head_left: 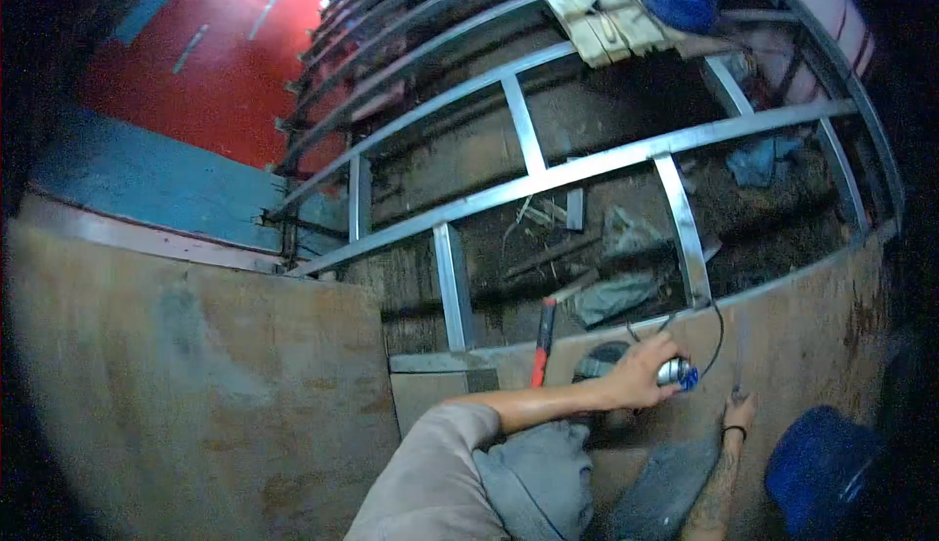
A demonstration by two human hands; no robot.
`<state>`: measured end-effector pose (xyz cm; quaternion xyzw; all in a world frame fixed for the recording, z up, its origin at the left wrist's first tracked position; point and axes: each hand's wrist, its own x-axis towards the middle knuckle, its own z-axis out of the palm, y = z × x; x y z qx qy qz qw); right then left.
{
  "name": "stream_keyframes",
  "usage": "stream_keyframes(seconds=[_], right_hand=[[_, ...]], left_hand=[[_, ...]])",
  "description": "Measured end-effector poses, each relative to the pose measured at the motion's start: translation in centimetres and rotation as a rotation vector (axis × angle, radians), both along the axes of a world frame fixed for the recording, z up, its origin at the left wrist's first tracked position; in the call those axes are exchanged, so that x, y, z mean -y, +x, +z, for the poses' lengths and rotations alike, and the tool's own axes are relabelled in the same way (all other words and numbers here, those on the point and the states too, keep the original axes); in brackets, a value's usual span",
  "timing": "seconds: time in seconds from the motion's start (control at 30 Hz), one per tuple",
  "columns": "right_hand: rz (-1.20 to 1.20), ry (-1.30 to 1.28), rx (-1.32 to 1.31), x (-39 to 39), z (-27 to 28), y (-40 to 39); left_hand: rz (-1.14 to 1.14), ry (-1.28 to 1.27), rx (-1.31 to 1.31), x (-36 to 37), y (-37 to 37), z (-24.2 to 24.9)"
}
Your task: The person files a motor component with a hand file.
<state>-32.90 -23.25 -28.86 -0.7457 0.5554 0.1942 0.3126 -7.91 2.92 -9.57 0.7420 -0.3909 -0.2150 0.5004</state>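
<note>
1. The metal frame (597, 164) spans the space ahead of me, with open gaps between its bars; I'd keep loose items back from those gaps.
2. The wooden board (792, 331) lies under my hands along the frame's near edge. Working low over it should steady me.
3. A blue thing (822, 463) sits to the right of my right hand; it would be wise to leave that forearm room.
4. The red-and-black handle (544, 343) reaches over the board's edge, left of my grip, where my left forearm could knock it.
5. A black cord (722, 340) loops near my left hand; I'd keep it slack and off my fingers.
6. My left hand (641, 373) is wrapped round a silver-and-blue thing (675, 372), held above the board; a firm, level hold suits it.
7. My right hand (740, 412) is low at the board; I can't tell whether its fingers pinch anything.
</note>
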Motion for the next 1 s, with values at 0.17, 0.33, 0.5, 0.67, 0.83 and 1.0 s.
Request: stream_keyframes(seconds=[0.17, 0.33, 0.5, 0.67, 0.83, 1.0], right_hand=[[-0.261, 0.252, 0.417, -1.8, 7.5, 3.2], [-0.244, 0.543, 0.699, -10.8, 22.8, 5.8], [0.313, 0.170, 0.610, -15.9, 26.7, 6.8], [0.374, 0.047, 0.575, -17.5, 26.0, 7.6], [0.413, 0.025, 0.448, -17.4, 27.2, 8.6], [0.388, 0.000, 0.606, -17.2, 27.3, 9.0]], left_hand=[[-0.008, 0.135, -0.044, -0.3, 0.7, 0.6], [0.001, 0.077, 0.086, -0.1, 1.0, 0.5], [0.017, 0.055, 0.043, 0.3, 0.9, 0.5], [0.074, 0.027, -0.012, 0.2, 0.6, -0.1], [0.040, -0.023, 0.008, 0.0, 1.0, -0.2], [0.064, -0.017, -0.064, -0.2, 0.6, 0.2]])
